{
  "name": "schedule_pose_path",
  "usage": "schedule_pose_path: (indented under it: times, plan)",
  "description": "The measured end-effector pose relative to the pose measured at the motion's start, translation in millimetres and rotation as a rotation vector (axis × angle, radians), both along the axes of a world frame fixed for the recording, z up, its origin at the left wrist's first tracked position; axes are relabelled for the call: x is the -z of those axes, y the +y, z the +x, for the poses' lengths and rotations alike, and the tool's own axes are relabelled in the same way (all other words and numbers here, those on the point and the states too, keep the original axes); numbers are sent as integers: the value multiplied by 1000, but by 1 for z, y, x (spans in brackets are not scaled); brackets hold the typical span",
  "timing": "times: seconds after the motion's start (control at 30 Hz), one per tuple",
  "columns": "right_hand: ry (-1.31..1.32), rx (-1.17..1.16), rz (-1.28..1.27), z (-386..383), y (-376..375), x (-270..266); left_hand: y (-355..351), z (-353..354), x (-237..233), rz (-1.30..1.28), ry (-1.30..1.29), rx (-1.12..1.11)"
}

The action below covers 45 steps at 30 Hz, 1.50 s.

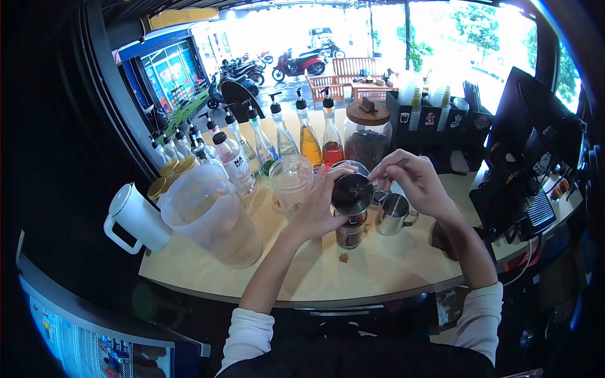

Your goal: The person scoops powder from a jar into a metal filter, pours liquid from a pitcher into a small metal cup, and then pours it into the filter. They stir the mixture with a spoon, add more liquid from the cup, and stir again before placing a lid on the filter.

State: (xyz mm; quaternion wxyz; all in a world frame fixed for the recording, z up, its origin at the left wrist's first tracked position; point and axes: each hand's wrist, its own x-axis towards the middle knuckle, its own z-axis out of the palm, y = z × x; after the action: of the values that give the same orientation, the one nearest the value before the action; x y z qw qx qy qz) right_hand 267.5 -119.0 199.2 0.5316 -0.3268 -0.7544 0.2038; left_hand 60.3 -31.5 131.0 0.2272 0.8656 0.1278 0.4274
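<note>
My left hand (320, 205) is closed around the side of a dark round vessel (353, 194) with a shiny rim. Beneath it on the counter stands a small glass (349, 234) with brown contents. My right hand (413, 184) is at the vessel's right rim, its thumb and fingers pinched together. Whatever those fingers hold, if anything, is too small to make out. Just below the right hand is a steel milk pitcher (393, 214). A clear plastic cup (292, 183) stands beyond my left hand.
A large frosted pitcher (211, 217) and a white jug (134, 217) occupy the left of the counter (302, 280). Pump bottles (309, 142) line the back, beside a wooden-lidded jar (368, 135). Cup stacks (413, 91) and a dark machine (520, 157) are at right. A brown crumb (343, 257) lies near the glass.
</note>
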Motion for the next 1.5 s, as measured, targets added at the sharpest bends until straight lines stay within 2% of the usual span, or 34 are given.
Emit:
schedule_pose_path:
  times: [0.07,0.23,0.3,0.4,0.47,0.53,0.57,0.67,0.77,0.87,0.97,1.07,1.13,1.17,1.2,1.27,1.33,1.4,1.5]
  plan:
    - [-151,-90,-93,-2,-2,-10,-2,0,-2,17,10,-8]
    - [-226,-87,-11,-10,-3,-26,-8,-3,-11,-79,52,13]
    - [-400,-138,-63,-13,-3,-27,-9,-4,-12,-43,67,2]
    - [-374,-95,20,-16,-2,-30,-9,-2,-10,-47,77,-13]
    - [-333,-100,0,-16,0,-32,-9,-3,-6,-97,70,-25]
    - [-413,-126,-78,-18,4,-27,-8,-4,-5,-120,100,-18]
    - [-402,-150,42,-20,8,-21,-9,-5,-5,-122,100,-17]
    - [-296,-80,69,-16,11,-24,-10,-5,-6,-156,101,-47]
    - [-356,-115,-19,-18,9,-22,-9,-6,-4,-127,121,-54]
    - [-312,-66,102,-14,11,-21,-8,-4,-4,-117,116,-46]
    - [-319,-89,52,-15,13,-15,-10,-5,-5,-76,106,-51]
    - [-342,-105,2,-17,7,-11,-9,-2,-3,63,138,-132]
    - [-91,-24,-37,-14,3,-9,-12,-2,-3,-116,81,-109]
    - [30,-38,-42,-10,3,-5,-12,-2,-3,-120,82,-106]
    - [30,-36,-48,-6,3,-1,-11,-2,-3,-104,62,-131]
    - [395,18,-48,0,-1,9,-11,0,-2,-93,41,-153]
    - [449,111,-33,9,-7,17,-12,2,-1,-105,-19,-176]
    - [706,42,56,23,-9,28,-12,2,0,-143,-32,-184]
    - [760,62,87,36,-22,41,-14,3,2,-174,-46,-203]
